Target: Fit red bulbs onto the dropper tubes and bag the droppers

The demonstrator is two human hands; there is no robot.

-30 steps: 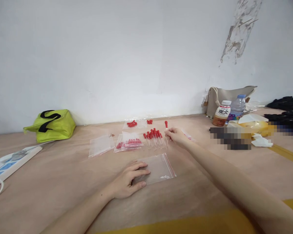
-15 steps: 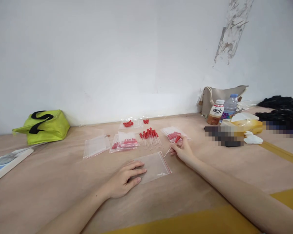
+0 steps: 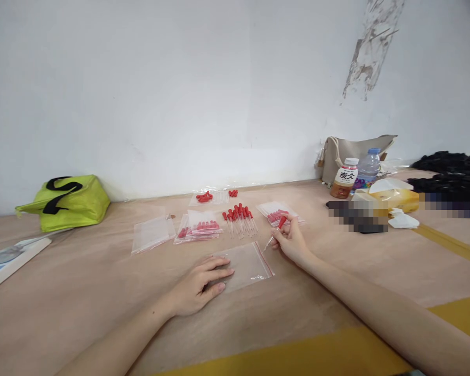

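My left hand (image 3: 203, 283) lies open and flat on the closed end of a clear zip bag (image 3: 245, 267), fingers spread. The bag rests flat on the brown table covering, its red seal line facing right. In my right hand (image 3: 292, 241) a glass dropper (image 3: 282, 222) with a red rubber bulb is pinched near its middle. Its clear tip points down and left, close to the bag's red-lined edge; whether it touches is hard to tell. Beyond the bag lies a fan of several red-bulbed droppers (image 3: 241, 213).
Filled bags (image 3: 199, 228) lie left of the loose droppers, more bags (image 3: 278, 210) to the right. Flat zip bags (image 3: 152, 234) sit further left. Loose red bulbs (image 3: 204, 197) lie near the wall. A green bag (image 3: 74, 203) stands at left; bottles (image 3: 344, 180) and a tissue pack (image 3: 395, 198) at right.
The dropper in my right hand has tilted slightly and its bulb now shows more fully. My left hand stays on the bag. The whole view has shifted a little.
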